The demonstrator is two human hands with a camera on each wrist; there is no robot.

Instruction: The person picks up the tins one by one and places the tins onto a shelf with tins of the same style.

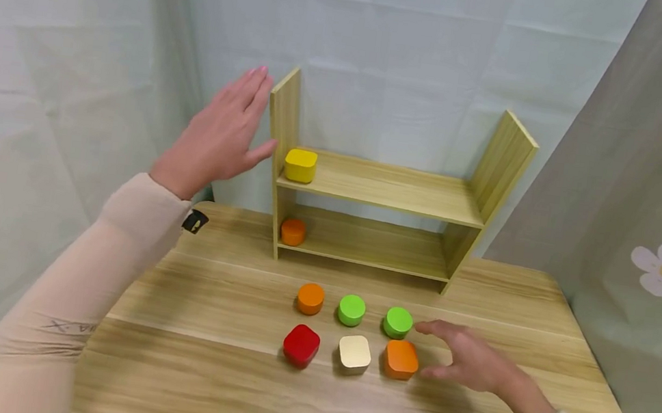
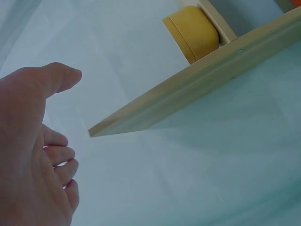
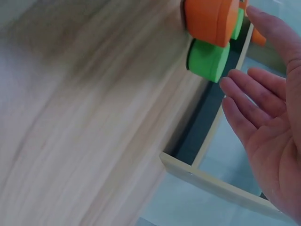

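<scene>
My left hand (image 1: pixel 225 128) is raised, open and holding nothing, just left of the wooden shelf's (image 1: pixel 382 192) left side panel (image 2: pixel 197 82). A yellow square block (image 1: pixel 300 165) sits at the left end of the upper shelf, near my thumb; it also shows in the left wrist view as a yellow block (image 2: pixel 193 30). My right hand (image 1: pixel 461 360) hovers low over the table with relaxed fingers, right beside the orange square block (image 1: pixel 401 359) and the right green round block (image 1: pixel 398 322). The right wrist view shows the same orange block (image 3: pixel 209 19) and green block (image 3: pixel 207 59).
On the table (image 1: pixel 191 382) also lie an orange round block (image 1: pixel 310 298), a green round block (image 1: pixel 351 309), a red square block (image 1: pixel 301 345) and a cream square block (image 1: pixel 354 354). An orange round block (image 1: pixel 293 232) sits on the lower shelf. Curtains hang all around.
</scene>
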